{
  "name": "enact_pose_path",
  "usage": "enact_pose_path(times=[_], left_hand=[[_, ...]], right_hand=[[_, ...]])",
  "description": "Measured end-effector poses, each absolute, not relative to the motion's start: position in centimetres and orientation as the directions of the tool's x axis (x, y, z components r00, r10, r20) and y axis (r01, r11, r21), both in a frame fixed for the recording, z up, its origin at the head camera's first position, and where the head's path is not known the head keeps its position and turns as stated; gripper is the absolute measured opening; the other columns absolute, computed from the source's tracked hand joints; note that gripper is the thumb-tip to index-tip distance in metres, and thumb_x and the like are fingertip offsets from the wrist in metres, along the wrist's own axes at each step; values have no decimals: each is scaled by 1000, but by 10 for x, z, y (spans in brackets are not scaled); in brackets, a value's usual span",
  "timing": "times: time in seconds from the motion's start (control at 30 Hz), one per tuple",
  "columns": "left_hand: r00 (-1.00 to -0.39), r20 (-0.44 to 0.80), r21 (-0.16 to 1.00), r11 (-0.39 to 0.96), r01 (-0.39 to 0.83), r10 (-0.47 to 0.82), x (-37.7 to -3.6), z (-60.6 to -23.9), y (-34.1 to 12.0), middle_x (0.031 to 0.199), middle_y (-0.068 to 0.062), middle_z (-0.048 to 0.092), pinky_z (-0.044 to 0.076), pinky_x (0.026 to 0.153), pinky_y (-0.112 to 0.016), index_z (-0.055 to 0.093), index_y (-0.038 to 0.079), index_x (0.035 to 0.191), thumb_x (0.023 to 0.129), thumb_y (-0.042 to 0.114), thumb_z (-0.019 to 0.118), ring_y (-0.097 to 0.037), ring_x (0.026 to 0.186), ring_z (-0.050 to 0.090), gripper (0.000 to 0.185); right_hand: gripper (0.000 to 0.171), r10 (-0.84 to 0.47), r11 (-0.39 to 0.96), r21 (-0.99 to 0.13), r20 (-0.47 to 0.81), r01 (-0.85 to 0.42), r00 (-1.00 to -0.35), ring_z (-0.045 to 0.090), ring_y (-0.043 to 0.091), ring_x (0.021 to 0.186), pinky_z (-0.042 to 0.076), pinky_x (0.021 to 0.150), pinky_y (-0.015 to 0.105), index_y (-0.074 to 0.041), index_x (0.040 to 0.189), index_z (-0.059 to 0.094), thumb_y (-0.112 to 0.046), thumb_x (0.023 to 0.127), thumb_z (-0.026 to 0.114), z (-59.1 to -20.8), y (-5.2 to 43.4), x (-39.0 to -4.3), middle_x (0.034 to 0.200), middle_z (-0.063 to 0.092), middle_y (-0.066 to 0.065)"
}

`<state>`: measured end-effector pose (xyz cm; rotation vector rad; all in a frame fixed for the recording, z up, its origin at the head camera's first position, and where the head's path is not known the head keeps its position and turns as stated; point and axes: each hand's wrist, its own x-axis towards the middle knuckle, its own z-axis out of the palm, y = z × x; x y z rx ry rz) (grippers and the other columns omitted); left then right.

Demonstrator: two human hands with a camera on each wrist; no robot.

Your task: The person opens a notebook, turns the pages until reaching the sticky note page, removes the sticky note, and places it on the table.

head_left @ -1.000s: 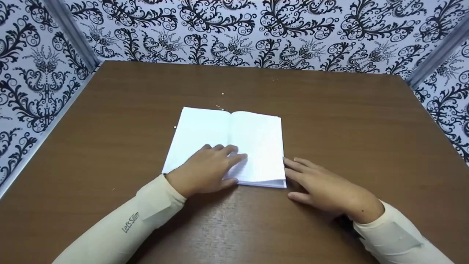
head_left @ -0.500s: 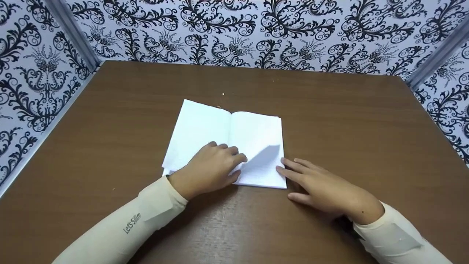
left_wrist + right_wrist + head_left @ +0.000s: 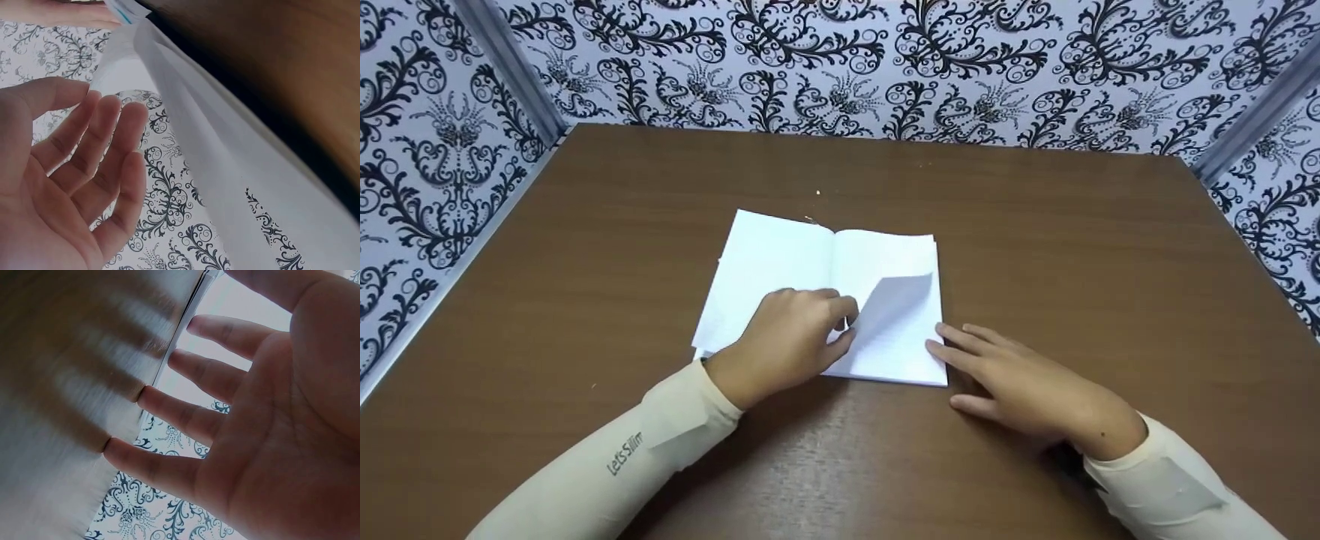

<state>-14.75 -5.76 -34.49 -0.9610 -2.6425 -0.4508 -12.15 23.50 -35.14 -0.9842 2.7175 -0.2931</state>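
Note:
A notebook (image 3: 765, 255) with blank white pages lies spread open on the brown table. My left hand (image 3: 787, 337) is over its lower middle, pinching a right-hand page (image 3: 881, 251) between thumb and index finger. That page's lower part curls up toward the left and shades the sheet beneath. In the left wrist view the curled page (image 3: 126, 73) reaches the thumb and index tips, while the other fingers bend loosely. My right hand (image 3: 1009, 375) rests at the notebook's lower right edge, fingers spread, two fingertips on the margin and the thumb on the table.
The wooden table (image 3: 1072, 247) extends on all sides of the notebook. Small pale scraps (image 3: 818, 193) lie behind it. Walls with a black scroll pattern (image 3: 840, 67) border the table at the back and both sides.
The left hand's spread fingers have drawn together and now pinch the page, whose lower part has lifted and curled leftward. Two right fingertips have moved slightly onto the margin. The left pages have shifted slightly.

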Motion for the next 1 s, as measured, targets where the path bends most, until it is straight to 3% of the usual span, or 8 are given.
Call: enact_pose_path(times=[0.23,0.43,0.8,1.0], left_hand=[[-793,359,284,752,595,492,-147,-338,-58,72,3,68,44,53,-30,65,15,77,89,19,69,-8,58,52,14],[-801,406,297,765,571,440,-147,-333,-62,65,2,65,39,49,-30,61,14,69,90,23,67,-9,53,43,23],[-778,527,229,825,517,341,-146,-324,-89,63,4,63,42,46,-34,62,14,68,87,19,67,-11,51,52,20],[-783,545,216,852,477,301,-145,-322,-104,59,4,59,38,43,-35,60,16,65,89,21,66,-15,48,50,25]], right_hand=[[61,-650,752,-267,-145,-603,-746,35,48,143,33,111,64,-17,152,43,-34,97,63,-351,235,-122,161,36,12],[59,-665,738,-271,-135,-618,-735,37,49,142,34,110,63,-16,152,44,-34,98,63,-350,236,-123,160,37,13],[59,-683,721,-261,-110,-642,-722,38,47,142,36,110,60,-13,151,44,-30,98,63,-352,235,-123,159,38,16],[60,-671,733,-271,-138,-624,-729,35,44,144,36,111,59,-14,152,42,-31,98,62,-351,236,-123,161,35,15]])
